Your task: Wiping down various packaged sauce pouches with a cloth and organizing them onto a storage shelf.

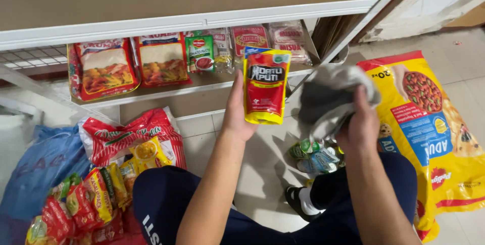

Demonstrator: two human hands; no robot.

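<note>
While the left hand [238,111] gripped a red-and-yellow sauce pouch [265,85] upright by its left edge, the right hand [359,126] was clenched around a bunched grey cloth [331,96] — pouch and cloth sat just apart, side by side. Beyond the fingers stood a low white shelf [202,91] lined with pasta packets [161,60]. Below the right wrist lay small green-and-blue sachets [313,156]; further right, a big yellow pet-food bag [434,128]. Left of the left arm — a heap of red snack packs [101,184].
</note>
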